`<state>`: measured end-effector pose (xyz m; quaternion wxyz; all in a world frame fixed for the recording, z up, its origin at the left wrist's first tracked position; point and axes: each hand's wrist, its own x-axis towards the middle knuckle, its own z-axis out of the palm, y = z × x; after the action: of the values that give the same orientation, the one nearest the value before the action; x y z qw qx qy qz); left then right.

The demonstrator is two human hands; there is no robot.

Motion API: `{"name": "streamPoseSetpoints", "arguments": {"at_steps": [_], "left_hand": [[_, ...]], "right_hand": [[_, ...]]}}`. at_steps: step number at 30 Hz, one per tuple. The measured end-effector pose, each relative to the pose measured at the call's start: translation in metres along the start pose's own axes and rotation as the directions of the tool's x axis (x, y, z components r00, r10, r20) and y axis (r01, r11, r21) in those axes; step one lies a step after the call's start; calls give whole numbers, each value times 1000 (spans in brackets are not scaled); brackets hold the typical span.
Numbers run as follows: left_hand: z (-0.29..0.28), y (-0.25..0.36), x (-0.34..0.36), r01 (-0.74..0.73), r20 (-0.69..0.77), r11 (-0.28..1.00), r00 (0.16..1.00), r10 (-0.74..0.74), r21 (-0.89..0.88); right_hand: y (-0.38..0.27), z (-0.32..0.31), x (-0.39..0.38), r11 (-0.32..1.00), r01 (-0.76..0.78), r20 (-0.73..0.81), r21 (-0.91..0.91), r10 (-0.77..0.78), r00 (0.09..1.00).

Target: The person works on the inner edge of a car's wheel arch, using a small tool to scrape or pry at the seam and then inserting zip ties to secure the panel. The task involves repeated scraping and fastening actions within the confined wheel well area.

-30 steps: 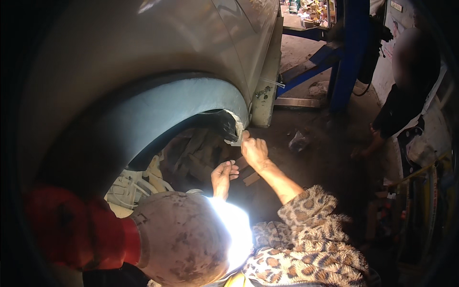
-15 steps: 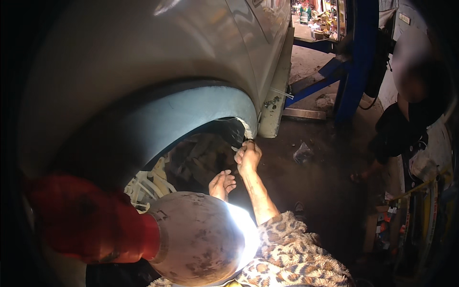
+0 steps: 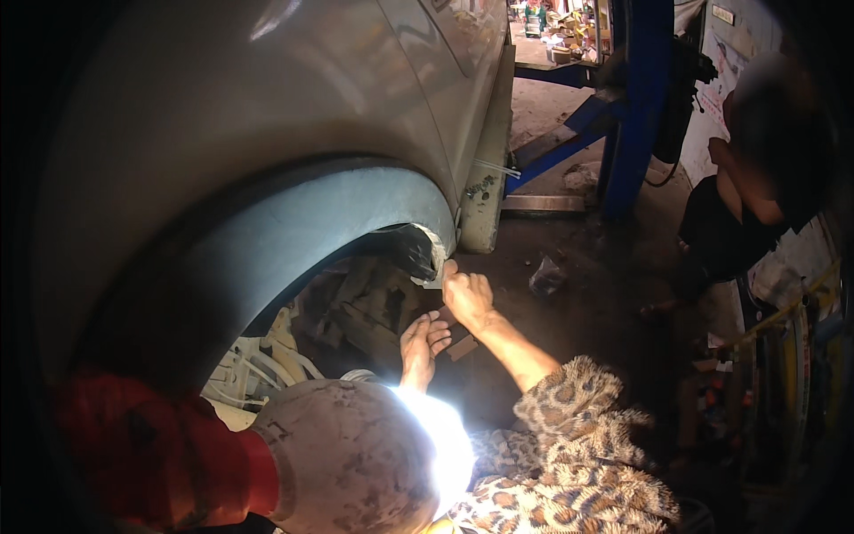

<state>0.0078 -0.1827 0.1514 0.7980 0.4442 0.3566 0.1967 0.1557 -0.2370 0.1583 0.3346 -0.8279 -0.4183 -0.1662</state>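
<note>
My right hand [image 3: 469, 298] is closed at the lower right end of a pale blue-grey wheel-arch section [image 3: 311, 200] on a grey car body [image 3: 267, 98]; what its fingers grip is hidden. The arch's end has a rough, whitish edge. Just below and left, my left hand [image 3: 420, 347] has half-curled fingers apart, with nothing visible in them. A bright work lamp with a grimy dome [image 3: 342, 449] and red housing [image 3: 160, 436] stands close below my hands, at the lower left. My right forearm comes from a leopard-print sleeve [image 3: 569, 400].
A blue lift post [image 3: 636, 125] with a low arm stands behind the car's side. Another person [image 3: 743, 196] in dark clothes is at the right. A crumpled plastic bag [image 3: 546, 275] lies on the dark floor. Cluttered goods [image 3: 560, 40] show through the far opening; pale hoses [image 3: 267, 356] sit inside the wheel well.
My right hand has turned at the arch's end, its forearm angling further right than half a second ago. The view has shifted slightly. The other person at right has changed posture.
</note>
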Motion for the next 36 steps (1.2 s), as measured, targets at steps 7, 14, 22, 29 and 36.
{"name": "streamPoseSetpoints", "arguments": {"at_steps": [7,14,22,29,36], "left_hand": [[-15,20,-1,-84,-45,996,995,84,3],[5,34,-13,-39,138,979,988,68,-201],[45,19,-16,45,193,992,981,-20,-122],[26,36,45,-328,-37,914,937,346,240],[6,53,31,-146,-102,989,985,142,-28]], "right_hand": [[-67,24,19,96,-305,132,947,753,645],[-60,17,20,-357,-360,507,862,625,594],[-8,-21,8,998,2,88,-55,3,996],[-19,-25,7,985,-153,101,81,145,984],[-75,31,21,272,-314,-33,910,802,597]]}}
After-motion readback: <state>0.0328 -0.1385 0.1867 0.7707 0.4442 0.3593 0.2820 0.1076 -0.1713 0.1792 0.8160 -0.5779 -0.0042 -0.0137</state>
